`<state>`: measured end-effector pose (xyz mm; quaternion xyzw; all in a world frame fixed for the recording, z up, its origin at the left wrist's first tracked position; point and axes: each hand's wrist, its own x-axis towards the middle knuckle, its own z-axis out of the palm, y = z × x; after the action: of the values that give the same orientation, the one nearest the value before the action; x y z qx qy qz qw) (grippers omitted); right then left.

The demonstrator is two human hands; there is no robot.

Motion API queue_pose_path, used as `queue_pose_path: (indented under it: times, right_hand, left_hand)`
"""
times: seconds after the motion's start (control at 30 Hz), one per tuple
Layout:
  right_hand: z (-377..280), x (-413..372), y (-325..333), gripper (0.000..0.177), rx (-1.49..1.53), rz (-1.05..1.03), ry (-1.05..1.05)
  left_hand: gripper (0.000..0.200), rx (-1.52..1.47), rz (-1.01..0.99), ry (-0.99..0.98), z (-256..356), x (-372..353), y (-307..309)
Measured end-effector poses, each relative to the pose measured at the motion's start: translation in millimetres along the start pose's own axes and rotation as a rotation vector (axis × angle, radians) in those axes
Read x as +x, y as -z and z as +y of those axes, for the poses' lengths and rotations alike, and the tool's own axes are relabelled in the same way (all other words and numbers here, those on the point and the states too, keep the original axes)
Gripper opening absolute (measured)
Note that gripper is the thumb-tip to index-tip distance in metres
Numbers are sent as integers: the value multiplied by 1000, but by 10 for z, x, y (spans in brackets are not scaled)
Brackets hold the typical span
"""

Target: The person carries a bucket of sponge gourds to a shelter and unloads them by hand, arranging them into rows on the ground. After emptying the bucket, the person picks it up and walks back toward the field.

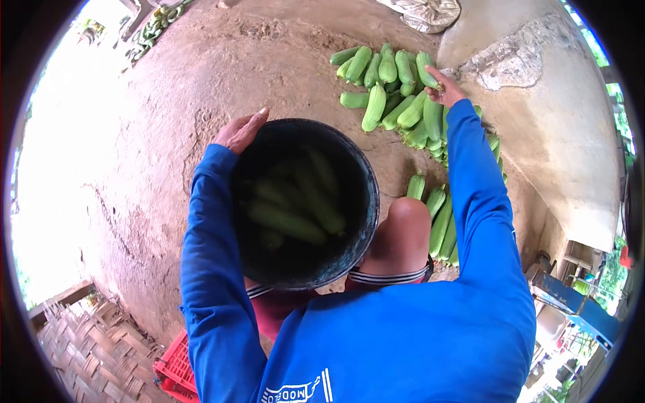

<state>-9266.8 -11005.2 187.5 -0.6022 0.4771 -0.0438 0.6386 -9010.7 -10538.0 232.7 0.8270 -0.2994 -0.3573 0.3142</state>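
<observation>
A large black bucket (371,221) stands between my legs, with several green gourds (285,221) lying in its dark inside. My left hand (243,131) rests on the bucket's upper left rim, fingers stretched out and together, holding nothing. At the upper right, my right hand (445,88) is closed round the stem end of a green gourd (426,67) at the edge of a pile. The pile of gourds (403,111) lies on the ground and runs down beside my right arm. More gourds (440,225) lie by my right knee.
A pale wall (557,134) rises on the right, with a whitish sack (426,10) at the top. At the lower left are a red crate (178,366) and a woven mat (94,349). Green items (153,30) lie at the top left.
</observation>
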Motion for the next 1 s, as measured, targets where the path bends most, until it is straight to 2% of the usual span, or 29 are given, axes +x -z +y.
queue_pose_path:
  times: [0.07, 0.13, 0.2, 0.27, 0.33, 0.4, 0.47, 0.53, 0.6, 0.67, 0.73, 0.77, 0.8, 0.87, 0.93, 1.0]
  right_hand:
    - [179, 142, 2, 61, 140, 139, 30]
    - [138, -24, -153, 63, 47, 232, 102]
    - [-9, -467, -482, 63, -20, 209, 147]
    - [-204, -1057, -887, 57, -185, 145, 407]
    - [-303, -1708, -1260, 39, -203, -72, 491]
    - [-287, -2333, -1671, 31, -179, -291, 574]
    - [-354, -2775, -2088, 35, -578, -462, 716]
    - [-150, -2817, -2466, 39, -703, -737, 882]
    - [207, -2685, -2722, 49, -1129, -819, 861]
    - [362, -2600, -2924, 53, -1302, -825, 771]
    - [788, -2335, -3192, 58, -1320, -880, 553]
    - [1024, -2279, -3236, 58, -1327, -873, 552]
    - [1242, -2226, -3265, 61, -1270, -743, 755]
    - [1245, -2225, -3275, 65, -1213, -608, 944]
    - [903, -2224, -3299, 75, -1248, -940, 591]
    - [796, -2264, -3279, 75, -1206, -937, 559]
  left_hand:
    - [73, 84, -49, 57, 96, -34, 58]
    - [75, 73, -41, 74, 134, -95, 40]
    - [76, 55, -25, 72, 109, -70, 40]
    - [79, 44, -32, 31, 75, -12, 33]
    - [80, 47, -16, 18, 118, -58, 29]
    - [81, 61, -5, -7, 30, 0, 36]
    - [74, 41, -31, -49, -171, 173, -35]
    - [73, 32, -42, -35, -43, 76, 3]
    - [72, 18, -55, -19, 40, -3, -5]
    - [72, 16, -37, 36, 91, -35, 6]
    - [75, 65, -3, -10, 45, -17, -2]
    - [78, 113, 36, -47, 8, 12, -8]
    - [78, 108, 38, -55, -36, 50, -12]
    - [78, 39, 31, -97, -111, 95, -54]
    - [78, 68, 16, -62, 1, 14, -45]
    - [78, 106, 6, -24, 92, -63, -33]
